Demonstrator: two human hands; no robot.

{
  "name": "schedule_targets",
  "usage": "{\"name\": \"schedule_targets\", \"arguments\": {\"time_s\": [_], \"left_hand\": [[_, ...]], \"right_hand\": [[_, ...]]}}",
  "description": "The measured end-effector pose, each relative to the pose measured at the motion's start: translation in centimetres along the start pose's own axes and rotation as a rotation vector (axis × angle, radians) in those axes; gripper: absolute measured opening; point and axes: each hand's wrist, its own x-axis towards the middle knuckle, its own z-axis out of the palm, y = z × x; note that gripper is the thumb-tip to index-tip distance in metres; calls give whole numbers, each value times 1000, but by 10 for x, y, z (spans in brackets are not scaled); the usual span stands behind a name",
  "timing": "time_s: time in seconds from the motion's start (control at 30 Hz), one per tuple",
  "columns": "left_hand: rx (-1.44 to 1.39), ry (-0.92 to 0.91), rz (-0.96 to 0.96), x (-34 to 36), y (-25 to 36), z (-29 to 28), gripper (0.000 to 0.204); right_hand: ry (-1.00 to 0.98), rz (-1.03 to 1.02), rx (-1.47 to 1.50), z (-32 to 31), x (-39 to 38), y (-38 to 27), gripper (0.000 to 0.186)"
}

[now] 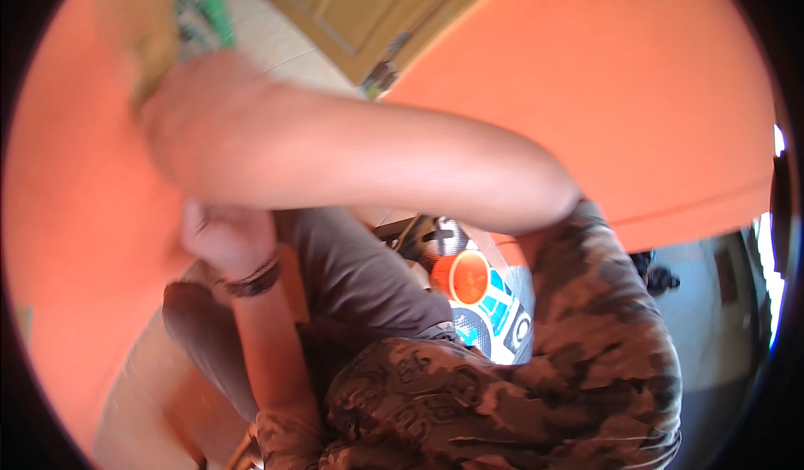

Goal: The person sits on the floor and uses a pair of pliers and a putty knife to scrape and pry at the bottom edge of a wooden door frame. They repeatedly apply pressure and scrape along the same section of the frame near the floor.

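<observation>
My right forearm crosses the view from the right, and my right hand [205,106] is up at the left, close to the orange wall [75,185]. Motion smears its fingers, so I cannot tell what they hold. A blurred tan strip [155,26] rises just beyond them. Below that forearm, my left hand [230,240] is curled closed beside the wall, a dark bracelet [254,281] on its wrist. Whatever its fingers hold, if anything, is hidden. An orange cup [465,277] with orange inside stands to the right of my grey-trousered legs [360,277].
A wooden door [360,10] stands at the top, above pale floor tiles [310,68]. Something green and white [205,10] lies near the upper left. More orange wall [603,93] fills the right. Blue-and-white printed material [502,311] sits around the cup.
</observation>
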Motion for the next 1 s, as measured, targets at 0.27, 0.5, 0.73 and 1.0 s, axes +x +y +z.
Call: {"name": "schedule_targets", "arguments": {"time_s": [0.27, 0.5, 0.73, 1.0], "left_hand": [[275, 680, 59, 26, 17, -12, 45], [141, 449, 96, 91, 71, -3, 64], [154, 328, 2, 78, 56, -5, 81], [411, 152, 11, 8, 28, -27, 6]], "right_hand": [[-14, 340, 613, 50, -77, 21, 16], [385, 871, 1192, 211, -172, -81, 26], [592, 827, 1221, 242, -163, -84, 31], [678, 746, 1218, 244, -164, -86, 33]]}}
